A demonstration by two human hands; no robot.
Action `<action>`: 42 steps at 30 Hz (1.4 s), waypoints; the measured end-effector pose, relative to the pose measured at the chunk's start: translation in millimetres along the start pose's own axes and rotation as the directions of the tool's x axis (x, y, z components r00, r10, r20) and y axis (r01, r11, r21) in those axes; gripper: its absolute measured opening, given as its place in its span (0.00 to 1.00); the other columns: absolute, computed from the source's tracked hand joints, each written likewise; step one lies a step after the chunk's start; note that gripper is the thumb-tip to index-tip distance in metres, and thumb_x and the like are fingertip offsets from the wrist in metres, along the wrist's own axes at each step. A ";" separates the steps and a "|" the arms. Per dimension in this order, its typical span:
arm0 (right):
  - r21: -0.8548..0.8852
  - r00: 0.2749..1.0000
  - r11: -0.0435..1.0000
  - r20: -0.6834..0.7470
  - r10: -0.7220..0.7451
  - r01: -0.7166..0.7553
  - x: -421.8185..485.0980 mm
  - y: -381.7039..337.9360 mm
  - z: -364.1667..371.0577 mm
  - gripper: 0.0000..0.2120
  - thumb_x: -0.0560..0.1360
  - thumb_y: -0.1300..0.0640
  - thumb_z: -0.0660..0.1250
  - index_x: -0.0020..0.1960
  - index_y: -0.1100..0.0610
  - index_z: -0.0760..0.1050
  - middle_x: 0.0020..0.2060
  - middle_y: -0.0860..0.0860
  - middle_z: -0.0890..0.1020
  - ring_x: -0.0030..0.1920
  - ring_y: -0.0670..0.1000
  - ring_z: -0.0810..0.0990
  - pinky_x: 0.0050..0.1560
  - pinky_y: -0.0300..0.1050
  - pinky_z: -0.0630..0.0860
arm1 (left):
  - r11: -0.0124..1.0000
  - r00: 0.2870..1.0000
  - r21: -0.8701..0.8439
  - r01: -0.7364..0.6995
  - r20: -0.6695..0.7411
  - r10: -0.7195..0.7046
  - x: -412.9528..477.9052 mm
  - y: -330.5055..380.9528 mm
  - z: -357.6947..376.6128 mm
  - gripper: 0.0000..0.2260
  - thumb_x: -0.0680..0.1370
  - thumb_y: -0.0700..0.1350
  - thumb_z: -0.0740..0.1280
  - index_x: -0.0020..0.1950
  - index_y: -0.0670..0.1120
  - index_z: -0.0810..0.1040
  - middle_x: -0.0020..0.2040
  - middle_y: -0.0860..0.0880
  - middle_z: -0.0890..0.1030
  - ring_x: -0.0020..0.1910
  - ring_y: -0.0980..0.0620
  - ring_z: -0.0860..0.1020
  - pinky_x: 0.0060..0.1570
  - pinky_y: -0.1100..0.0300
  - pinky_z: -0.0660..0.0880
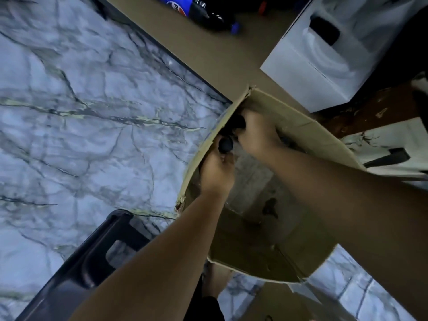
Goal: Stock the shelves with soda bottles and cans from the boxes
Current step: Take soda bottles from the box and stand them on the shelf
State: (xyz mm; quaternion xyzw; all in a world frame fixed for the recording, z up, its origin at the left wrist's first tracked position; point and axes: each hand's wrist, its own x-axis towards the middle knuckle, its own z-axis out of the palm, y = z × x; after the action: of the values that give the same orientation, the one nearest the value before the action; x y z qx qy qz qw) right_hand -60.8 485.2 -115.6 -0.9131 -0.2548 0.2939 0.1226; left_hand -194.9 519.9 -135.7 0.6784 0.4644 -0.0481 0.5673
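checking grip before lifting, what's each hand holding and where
Left hand grips a dark black-capped bottle just under its cap; right hand grips a second dark bottle near its top.

Both hands (217, 174) (257, 135) grip dark-capped bottles (225, 144) inside the cardboard box (301, 126)

A brown cardboard box (289, 114) stands open, its rim torn. In its far left corner stand dark bottles with black caps: the left hand (216, 174) grips the nearer bottle (225, 144), and the right hand (257, 133) grips the farther bottle (236, 122). Beyond, a blue-labelled cola bottle (196, 8) lies on its side on a tan surface (220, 54).
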 end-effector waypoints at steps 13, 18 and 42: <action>0.339 0.985 0.926 -0.103 -0.136 0.164 -187.0 -46.7 -165.0 0.11 0.77 0.49 0.72 0.59 0.43 0.77 0.42 0.47 0.83 0.43 0.46 0.80 0.48 0.48 0.78 | 0.955 0.955 0.064 -0.291 -0.042 0.294 -169.7 127.0 -104.1 0.11 0.80 0.46 0.71 0.59 0.59 0.77 0.44 0.59 0.77 0.44 0.56 0.77 0.41 0.65 0.73; 0.338 0.939 0.896 -0.286 -0.193 0.287 -291.1 -99.0 -294.8 0.09 0.76 0.44 0.71 0.55 0.40 0.77 0.37 0.44 0.77 0.41 0.47 0.77 0.41 0.39 0.72 | 0.837 0.854 0.178 -0.518 0.059 0.516 -264.8 243.2 -183.9 0.15 0.78 0.44 0.72 0.58 0.62 0.77 0.43 0.56 0.73 0.42 0.55 0.74 0.40 0.67 0.69; 0.191 0.536 0.724 -0.797 -0.280 0.662 -497.6 -313.6 -683.3 0.09 0.78 0.41 0.68 0.53 0.44 0.80 0.30 0.45 0.72 0.33 0.43 0.72 0.39 0.43 0.70 | 0.455 0.449 0.219 -0.863 -0.079 0.890 -492.3 665.1 -419.1 0.08 0.82 0.42 0.68 0.51 0.56 0.79 0.31 0.59 0.72 0.31 0.60 0.69 0.38 0.62 0.69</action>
State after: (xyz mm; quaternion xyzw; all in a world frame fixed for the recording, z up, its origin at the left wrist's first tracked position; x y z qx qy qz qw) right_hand -121.8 430.6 782.3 -0.7825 -0.3502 -0.0827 0.5081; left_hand -210.7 627.6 785.5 0.8614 0.0913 0.2804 0.4136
